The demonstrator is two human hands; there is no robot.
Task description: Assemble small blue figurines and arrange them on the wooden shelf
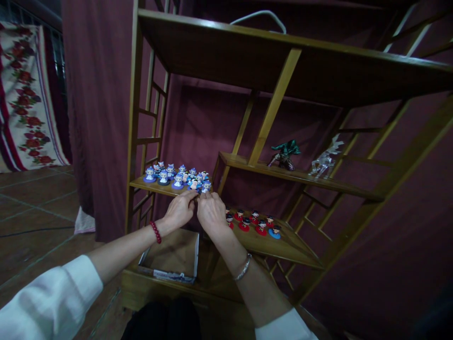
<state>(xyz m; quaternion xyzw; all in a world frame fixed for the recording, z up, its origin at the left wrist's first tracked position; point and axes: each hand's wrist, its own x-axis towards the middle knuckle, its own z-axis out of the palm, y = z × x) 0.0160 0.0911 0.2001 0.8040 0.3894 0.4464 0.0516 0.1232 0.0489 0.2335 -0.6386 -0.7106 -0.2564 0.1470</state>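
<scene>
Side by side at the front edge of the left shelf are my left hand [180, 209] and my right hand [213, 213]. Both have bent, closed fingers, and their tips nearly meet. What they pinch, if anything, is hidden. Just above my right fingers is a small figurine [205, 187] in white and lavender, its base covered by the hand. Several similar figurines [163, 176] on round purple bases crowd the shelf [138, 182] behind and left of it. A red bead bracelet [155, 232] circles my left wrist, a silver bangle [243, 267] my right.
Red-based figurines [261, 227] and one with a blue base [274, 232] stand on the lower right shelf [293, 245]. Above are a dark green-draped statuette [286, 153] and a clear deer-like ornament [323, 160]. An open shallow box [170, 252] lies below my hands.
</scene>
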